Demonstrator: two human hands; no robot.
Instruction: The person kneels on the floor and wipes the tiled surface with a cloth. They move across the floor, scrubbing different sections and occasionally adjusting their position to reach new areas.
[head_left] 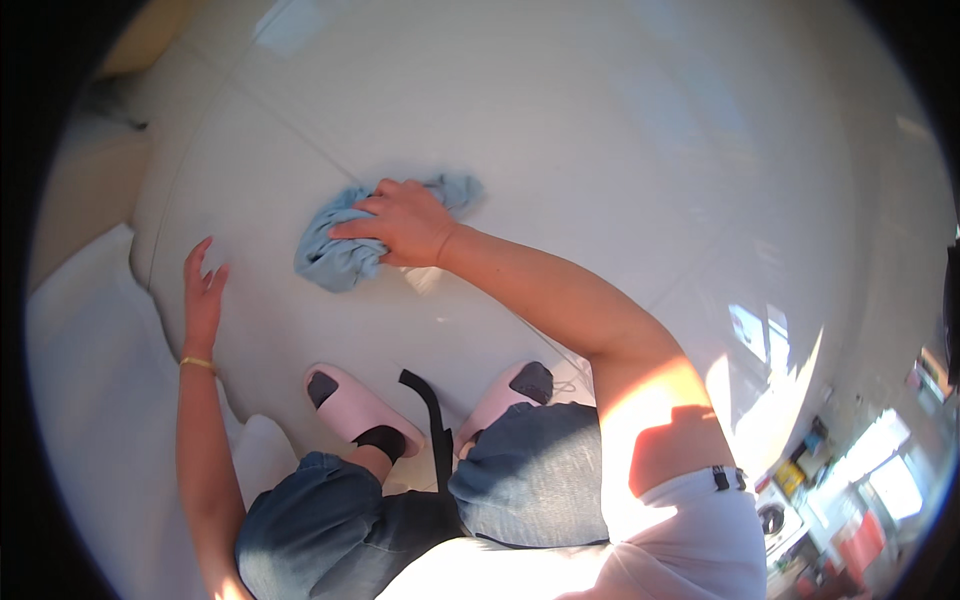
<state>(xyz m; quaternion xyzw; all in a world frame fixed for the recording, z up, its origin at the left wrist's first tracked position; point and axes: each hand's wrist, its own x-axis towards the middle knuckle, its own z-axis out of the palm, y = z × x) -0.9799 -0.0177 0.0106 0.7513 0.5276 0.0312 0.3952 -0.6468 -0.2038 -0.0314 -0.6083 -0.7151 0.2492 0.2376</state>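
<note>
A crumpled light-blue cloth (335, 240) lies on the pale tiled floor (560, 130). My right hand (408, 222) presses down on it from above, fingers curled into its folds. Part of the cloth sticks out past the far side of that hand. Off to the left, my left hand (206, 285) is raised with its fingers apart and nothing in them. A yellow band (197, 362) circles the left wrist. Between the two hands is a stretch of floor, and the left hand does not touch the cloth.
My feet, in pink slippers (360, 410), are planted close below the cloth. A black strap (437, 425) hangs between my knees. White draped fabric (95, 320) runs along the left side. Household items and a red object (860, 545) stand at the lower right.
</note>
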